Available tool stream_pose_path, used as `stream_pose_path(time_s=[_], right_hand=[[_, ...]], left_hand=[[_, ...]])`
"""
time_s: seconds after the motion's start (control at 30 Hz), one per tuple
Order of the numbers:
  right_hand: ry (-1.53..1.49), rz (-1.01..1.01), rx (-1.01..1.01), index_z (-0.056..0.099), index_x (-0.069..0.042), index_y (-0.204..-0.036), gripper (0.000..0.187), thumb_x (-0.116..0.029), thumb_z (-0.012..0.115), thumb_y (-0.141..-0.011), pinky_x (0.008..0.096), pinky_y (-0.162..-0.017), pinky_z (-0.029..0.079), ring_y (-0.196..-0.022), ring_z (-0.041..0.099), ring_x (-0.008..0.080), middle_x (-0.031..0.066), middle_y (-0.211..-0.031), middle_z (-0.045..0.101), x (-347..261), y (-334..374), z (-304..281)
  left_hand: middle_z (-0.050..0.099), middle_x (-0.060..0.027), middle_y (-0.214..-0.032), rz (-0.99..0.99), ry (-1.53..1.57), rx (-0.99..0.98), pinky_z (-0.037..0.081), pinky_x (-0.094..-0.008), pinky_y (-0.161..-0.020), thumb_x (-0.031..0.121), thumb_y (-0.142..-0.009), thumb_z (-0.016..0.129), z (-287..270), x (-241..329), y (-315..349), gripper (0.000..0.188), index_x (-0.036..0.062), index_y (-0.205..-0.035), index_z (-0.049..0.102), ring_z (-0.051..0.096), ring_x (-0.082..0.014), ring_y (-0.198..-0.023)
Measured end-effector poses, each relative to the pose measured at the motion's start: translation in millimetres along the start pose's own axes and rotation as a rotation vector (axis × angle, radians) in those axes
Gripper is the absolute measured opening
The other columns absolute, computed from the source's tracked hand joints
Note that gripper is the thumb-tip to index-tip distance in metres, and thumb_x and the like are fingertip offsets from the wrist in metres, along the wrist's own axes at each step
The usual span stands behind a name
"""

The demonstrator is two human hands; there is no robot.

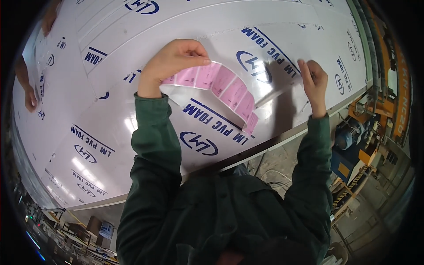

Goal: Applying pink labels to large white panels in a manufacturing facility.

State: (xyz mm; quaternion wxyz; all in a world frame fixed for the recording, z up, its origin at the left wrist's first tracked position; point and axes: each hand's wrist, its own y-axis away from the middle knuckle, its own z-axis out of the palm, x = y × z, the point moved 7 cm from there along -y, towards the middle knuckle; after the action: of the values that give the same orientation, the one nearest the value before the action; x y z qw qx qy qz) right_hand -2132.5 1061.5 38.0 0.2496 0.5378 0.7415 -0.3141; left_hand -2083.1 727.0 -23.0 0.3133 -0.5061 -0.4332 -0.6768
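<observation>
A strip of pink labels (229, 92) on white backing is pinched at its upper edge between the thumb and fingers of my left hand (174, 57). The strip curves away to the right and hangs down over the large white plastic-filmed sheet (119, 145), its far end low near the blue print. My right hand (315, 84) is raised at the right, apart from the strip, above the sheet's near right part. Its thumb and forefinger are drawn together; whatever they hold, if anything, is too small to make out.
Another person's hand (30, 98) rests by the sheet's left side, with a second hand (47, 24) farther up. Beyond the table's right edge stands an orange machine (388, 106) with a blue motor (346, 139). Cables (276, 176) lie on the floor below the near edge.
</observation>
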Motion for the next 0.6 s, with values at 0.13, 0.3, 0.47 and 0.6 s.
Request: stream_pose_path(time_s=[0.13, 0.3, 0.47, 0.6], right_hand=[[-0.241, 0.189, 0.305, 0.047, -0.007, -0.054, 0.044, -0.015, 0.070, -0.090, 0.0235, -0.050, 0.021, -0.055, 0.028, 0.0026, -0.0081, -0.055, 0.036, 27.4, -8.5, -26.1], [0.643, 0.138, 0.358, 0.067, -0.006, -0.085, 0.010, -0.015, 0.070, -0.088, 0.0212, -0.052, 0.034, -0.054, 0.041, 0.0035, -0.0046, -0.059, 0.051, -15.6, -2.6, -106.0], [0.123, -0.049, -0.310, 0.061, -0.008, -0.121, 0.047, -0.005, 0.075, -0.076, 0.0311, -0.090, 0.047, -0.111, 0.058, 0.0164, 0.0087, -0.115, 0.065, -59.3, -2.9, -10.6], [-0.068, -0.072, -0.621, 0.058, -0.010, -0.126, 0.058, -0.006, 0.078, -0.072, 0.0326, -0.097, 0.044, -0.115, 0.057, 0.0260, 0.0108, -0.125, 0.061, -72.1, -5.2, 75.7]], left_hand=[[0.065, -0.0007, -0.082, -0.032, 0.121, 0.145, 0.047, -0.0195, -0.071, 0.012, -0.086, 0.069, -26.8, 6.8, 22.4, 0.012, 0.0015, -0.090, 0.066, 0.060, -0.0068, -0.076], [0.065, 0.0001, -0.082, -0.019, 0.107, 0.232, 0.046, -0.0177, -0.069, 0.014, -0.086, 0.069, -35.4, 2.5, 26.1, 0.013, 0.0023, -0.091, 0.066, 0.060, -0.0053, -0.074], [0.065, -0.0001, -0.082, -0.011, 0.114, 0.141, 0.046, -0.0184, -0.068, 0.012, -0.085, 0.070, -24.1, 4.2, 18.5, 0.012, 0.0017, -0.091, 0.066, 0.060, -0.0050, -0.073], [0.065, 0.0000, -0.082, -0.010, 0.122, 0.124, 0.047, -0.0185, -0.067, 0.011, -0.085, 0.070, -22.6, 6.0, 19.6, 0.012, 0.0016, -0.090, 0.066, 0.060, -0.0048, -0.072]])
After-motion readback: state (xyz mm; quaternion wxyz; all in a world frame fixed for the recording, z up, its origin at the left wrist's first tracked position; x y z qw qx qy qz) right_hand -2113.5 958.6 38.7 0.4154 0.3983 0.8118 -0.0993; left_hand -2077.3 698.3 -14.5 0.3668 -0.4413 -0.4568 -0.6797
